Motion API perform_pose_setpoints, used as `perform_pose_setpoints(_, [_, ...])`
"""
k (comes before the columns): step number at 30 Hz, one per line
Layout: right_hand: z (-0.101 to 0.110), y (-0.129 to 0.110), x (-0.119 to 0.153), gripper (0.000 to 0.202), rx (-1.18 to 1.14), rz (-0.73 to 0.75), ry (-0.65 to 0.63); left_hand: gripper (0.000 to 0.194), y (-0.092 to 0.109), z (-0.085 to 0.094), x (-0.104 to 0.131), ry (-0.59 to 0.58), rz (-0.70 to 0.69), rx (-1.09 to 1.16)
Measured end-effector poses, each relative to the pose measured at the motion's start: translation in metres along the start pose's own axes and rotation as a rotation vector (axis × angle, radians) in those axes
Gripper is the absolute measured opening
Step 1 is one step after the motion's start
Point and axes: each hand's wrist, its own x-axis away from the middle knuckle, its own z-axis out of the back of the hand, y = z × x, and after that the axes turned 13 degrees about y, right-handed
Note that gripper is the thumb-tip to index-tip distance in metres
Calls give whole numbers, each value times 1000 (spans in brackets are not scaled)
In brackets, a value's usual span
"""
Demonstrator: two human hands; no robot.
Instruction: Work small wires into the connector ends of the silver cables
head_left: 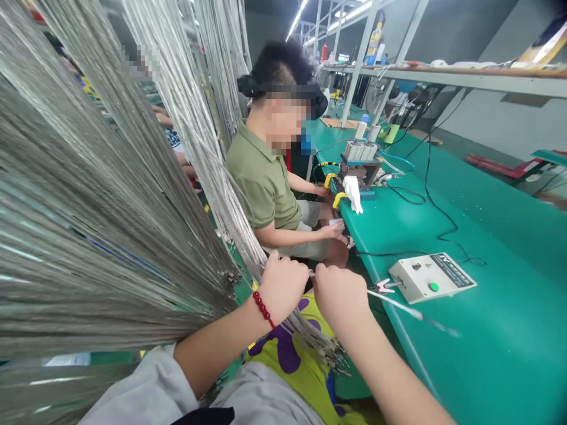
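Fingers of my left hand (286, 286) and right hand (341, 292) are curled tight on a thin cable (396, 304), left of the box (411, 282), hands almost touching. Its loose length passes on the near side of the box. I'd judge it light, springy and perhaps slick (blur hides its surface), best pinched firmly at short spacing.

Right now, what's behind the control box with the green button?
A black cable curls over the green tabletop behind the control box; anything tight against its far side is hidden.
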Motion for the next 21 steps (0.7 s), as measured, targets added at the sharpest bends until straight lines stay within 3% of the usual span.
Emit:
perform_pose_setpoints(3, [0, 16, -15, 26, 6, 113, -4, 26, -10, -2, 12, 63, -23, -4])
perform_pose_setpoints(7, [5, 32, -21, 27, 66, 197, 24, 69, -19, -13, 32, 267, -137, -75])
perform_pose_setpoints(11, [19, 40, -32, 29, 129, 197, 9, 69, -30, -25, 47, 355, -262, -174])
perform_pose_setpoints(13, [29, 43, -39, 29, 161, 190, 10, 65, -39, -28, 52, 349, -337, -165])
perform_pose_setpoints(16, [47, 49, -49, 28, 201, 195, 30, 48, -53, -36, 61, 250, -430, -120])
perform_pose_setpoints(18, [59, 54, -55, 29, 230, 223, 51, 37, -58, -47, 69, 152, -408, -138])
perform_pose_setpoints(21, [74, 62, -62, 30, 276, 286, 87, 34, -56, -65, 82, 80, -301, -205])
